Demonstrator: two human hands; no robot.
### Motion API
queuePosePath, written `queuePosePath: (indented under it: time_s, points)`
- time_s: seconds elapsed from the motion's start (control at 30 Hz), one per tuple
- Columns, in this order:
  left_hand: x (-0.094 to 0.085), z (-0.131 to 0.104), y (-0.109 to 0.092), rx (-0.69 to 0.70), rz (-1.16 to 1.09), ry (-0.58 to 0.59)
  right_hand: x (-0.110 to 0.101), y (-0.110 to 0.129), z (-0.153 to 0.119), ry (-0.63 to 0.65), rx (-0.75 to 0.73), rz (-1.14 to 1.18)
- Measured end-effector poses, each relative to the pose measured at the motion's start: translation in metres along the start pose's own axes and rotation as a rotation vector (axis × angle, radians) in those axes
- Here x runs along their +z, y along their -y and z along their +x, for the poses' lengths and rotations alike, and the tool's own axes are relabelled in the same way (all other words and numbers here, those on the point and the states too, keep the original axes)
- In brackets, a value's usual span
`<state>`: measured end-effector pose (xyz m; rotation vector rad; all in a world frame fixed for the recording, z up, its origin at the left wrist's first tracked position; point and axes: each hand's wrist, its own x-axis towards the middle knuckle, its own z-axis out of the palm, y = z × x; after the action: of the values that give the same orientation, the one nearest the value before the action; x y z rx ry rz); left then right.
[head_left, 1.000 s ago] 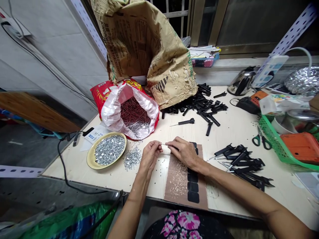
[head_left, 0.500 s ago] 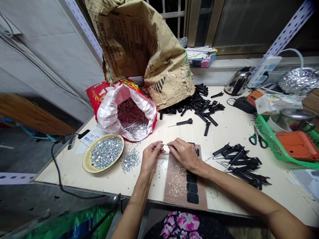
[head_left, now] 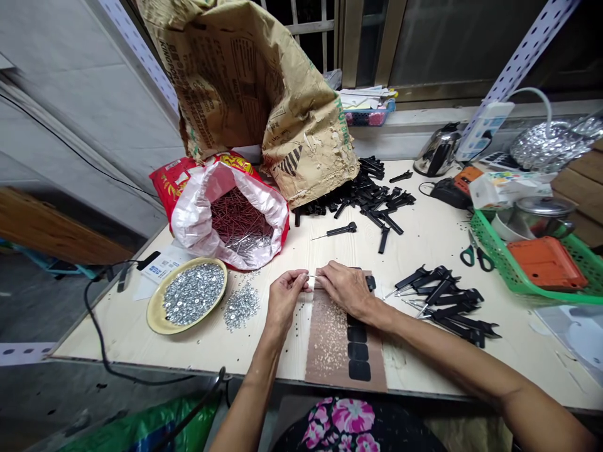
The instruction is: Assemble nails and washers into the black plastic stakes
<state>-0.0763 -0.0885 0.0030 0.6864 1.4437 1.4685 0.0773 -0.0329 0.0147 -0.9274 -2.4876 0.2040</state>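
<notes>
L hand (head_left: 286, 297) pinched one end of a thin metal rod (head_left: 311, 275), just below frame ctr; R hand (head_left: 347, 289) curled at its other end, grip hidden, can't tell. Risk: rod could've slipped, b/c fingertip hold looked slight, & dropped nr loose washers (head_left: 242, 306), lower L of ctr.

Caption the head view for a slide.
Left hand and right hand hold a thin rod, a bowl of silvery pieces nearby.
</notes>
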Motion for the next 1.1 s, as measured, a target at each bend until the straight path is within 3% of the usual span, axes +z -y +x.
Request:
queuePosePath:
  time_s: [0.13,0.2,0.3,0.37,0.43,0.53,0.7,0.87,0.97,1.1]
  points:
    - [0.001,-0.003,-0.001,-0.004,0.042,0.027,-0.002,-0.002,-0.002,-0.005,-0.039,0.019]
    - [0.002,-0.005,-0.002,0.08,0.168,-0.013,-0.001,-0.005,-0.001,0.048,0.074,0.227]
    - [0.006,-0.007,-0.005,0.217,0.369,-0.041,0.003,-0.011,0.002,0.269,0.334,0.737]
    - [0.008,-0.006,-0.006,0.203,0.362,-0.024,0.004,-0.016,0.004,0.379,0.474,0.977]
    - [0.011,-0.004,-0.007,0.132,0.265,0.001,0.003,-0.018,0.004,0.339,0.51,1.032]
    - [0.014,0.0,-0.006,0.059,0.143,0.013,-0.002,-0.018,0.001,0.185,0.38,0.824]
    - [0.016,0.004,-0.005,-0.057,-0.002,0.058,-0.006,-0.016,-0.006,-0.028,0.02,0.082]
    - [0.014,0.006,-0.004,-0.263,-0.14,0.15,-0.007,-0.025,-0.009,-0.088,-0.327,-0.275]
    - [0.015,0.005,-0.003,-0.283,-0.154,0.148,-0.01,-0.027,-0.01,-0.041,-0.339,-0.281]
    - [0.022,0.001,-0.005,-0.154,-0.106,0.114,-0.014,-0.023,-0.009,0.047,-0.078,-0.085]
